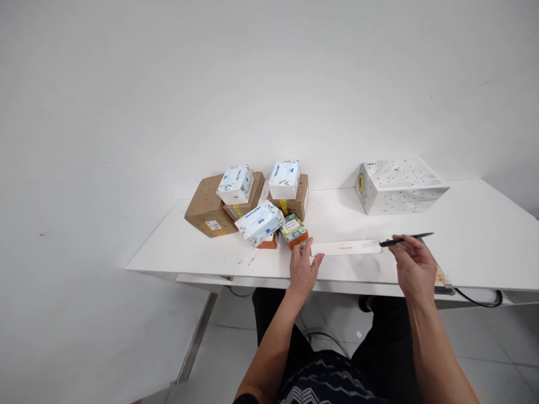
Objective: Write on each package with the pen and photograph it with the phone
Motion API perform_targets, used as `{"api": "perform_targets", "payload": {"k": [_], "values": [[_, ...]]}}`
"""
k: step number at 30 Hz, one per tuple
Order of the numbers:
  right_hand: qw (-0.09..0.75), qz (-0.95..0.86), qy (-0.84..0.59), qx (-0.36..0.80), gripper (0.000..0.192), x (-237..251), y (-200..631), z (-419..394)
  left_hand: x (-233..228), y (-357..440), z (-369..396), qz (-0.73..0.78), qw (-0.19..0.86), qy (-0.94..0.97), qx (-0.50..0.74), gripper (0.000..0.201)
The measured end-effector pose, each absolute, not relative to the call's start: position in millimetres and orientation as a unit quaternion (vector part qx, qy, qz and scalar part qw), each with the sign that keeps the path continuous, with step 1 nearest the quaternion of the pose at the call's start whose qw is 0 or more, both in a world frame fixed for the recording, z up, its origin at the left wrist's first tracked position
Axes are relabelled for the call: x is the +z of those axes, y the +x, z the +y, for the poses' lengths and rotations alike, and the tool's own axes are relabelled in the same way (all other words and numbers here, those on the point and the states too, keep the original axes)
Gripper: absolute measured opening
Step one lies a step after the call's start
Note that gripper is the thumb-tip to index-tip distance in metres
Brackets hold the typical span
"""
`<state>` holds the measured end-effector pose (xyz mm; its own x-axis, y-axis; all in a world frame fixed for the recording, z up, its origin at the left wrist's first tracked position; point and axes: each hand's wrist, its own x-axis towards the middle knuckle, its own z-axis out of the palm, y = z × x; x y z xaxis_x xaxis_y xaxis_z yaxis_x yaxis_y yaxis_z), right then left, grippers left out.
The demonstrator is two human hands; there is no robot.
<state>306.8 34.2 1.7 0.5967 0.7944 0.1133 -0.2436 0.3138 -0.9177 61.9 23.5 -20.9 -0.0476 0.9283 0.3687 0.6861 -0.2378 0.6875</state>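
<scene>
The person's left hand point(304, 264) rests on the tabletop point(471, 235), fingers loosely spread, its fingertips pressing down the near end of a long, flat white box point(346, 247) that lies crosswise in front of the person. The right hand point(415, 268) pinches a slim black knife point(406, 239) between thumb and fingers, the tool held nearly level with one end at the far end of the white box; whether a blade is out is too small to tell.

The main risk lies in that pairing. The left hand holds the same box the knife touches, in line with it, so a slip along the box's length would likely carry the tool toward the left fingers. The box is light and narrow and pinned at one end only, so it could pivot or skid on the smooth tabletop under sideways pressure. The pinch on the knife looks light, so a snag could twist it loose.

Just beyond the left hand stands a small orange and green carton point(294, 230), beside a leaning tissue pack point(260, 223) and brown cardboard boxes point(209, 206); a jolt of the left arm might knock that pile. A white patterned box point(398, 185) sits well apart at the back.
</scene>
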Motion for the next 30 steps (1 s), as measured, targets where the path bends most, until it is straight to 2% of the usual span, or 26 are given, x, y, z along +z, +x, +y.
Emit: {"api": "perform_targets", "payload": {"k": [7,14,17,20,23,25,27,30], "values": [[0.785,-0.302,-0.479,0.251,0.031,35.0,298.4,21.5,-32.5,72.8,42.6,0.541,0.269,0.633,0.484,0.058],[0.75,-0.333,-0.481,0.307,0.026,40.1,266.8,1.6,-60.6,84.2,52.1,0.48,0.446,0.521,0.548,0.063],[0.721,-0.353,-0.481,0.354,0.011,32.7,258.3,-0.6,-64.6,86.6,49.4,0.443,0.494,0.496,0.56,0.066],[0.701,-0.371,-0.461,0.4,0.022,26.0,255.5,1.0,-64.2,86.6,44.6,0.428,0.513,0.484,0.565,0.074],[0.662,-0.397,-0.511,0.379,0.019,21.9,253.8,4.1,-63.2,85.1,39.7,0.433,0.52,0.482,0.557,0.081],[0.626,-0.417,-0.57,0.33,0.013,18.1,250.5,7.6,-62.7,84.2,37.6,0.446,0.513,0.49,0.546,0.079],[0.609,-0.437,-0.588,0.303,0.017,11.5,244.8,13.2,-62.0,83.6,37.0,0.465,0.493,0.502,0.537,0.075],[0.598,-0.468,-0.562,0.327,0.015,-2.4,234.2,24.7,-60.1,82.6,38.3,0.495,0.458,0.521,0.523,0.068]]}}
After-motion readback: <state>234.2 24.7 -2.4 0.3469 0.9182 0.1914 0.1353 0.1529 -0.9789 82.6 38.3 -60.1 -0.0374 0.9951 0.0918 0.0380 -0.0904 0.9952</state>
